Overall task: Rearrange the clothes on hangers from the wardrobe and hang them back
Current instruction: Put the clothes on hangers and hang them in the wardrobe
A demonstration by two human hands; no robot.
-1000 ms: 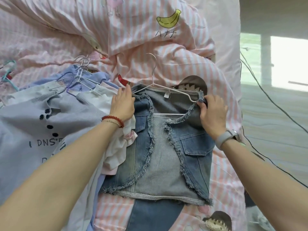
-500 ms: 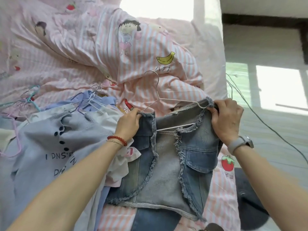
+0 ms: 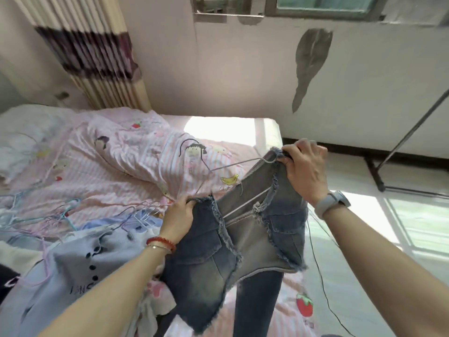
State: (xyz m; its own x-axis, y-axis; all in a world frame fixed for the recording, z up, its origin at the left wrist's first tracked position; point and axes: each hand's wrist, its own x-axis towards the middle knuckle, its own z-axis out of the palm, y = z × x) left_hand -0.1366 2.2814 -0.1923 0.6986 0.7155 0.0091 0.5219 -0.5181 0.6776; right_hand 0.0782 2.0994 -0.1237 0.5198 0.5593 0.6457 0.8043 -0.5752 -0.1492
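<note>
Above the bed's right edge, in the head view, a denim vest (image 3: 233, 239) on a wire hanger (image 3: 233, 164) is held up, tilted. Its left shoulder is pinched in the curled fingers of the left hand (image 3: 178, 215); its right shoulder is gripped, higher, by the right hand (image 3: 305, 171). Dark jeans (image 3: 257, 302) lie beneath on the pink striped quilt (image 3: 116, 161), and a heap of hangered clothes (image 3: 73, 259) sits at the bed's near left. With the hanger tilted, the vest could probably slide off one shoulder, or the hook snag the quilt.
</note>
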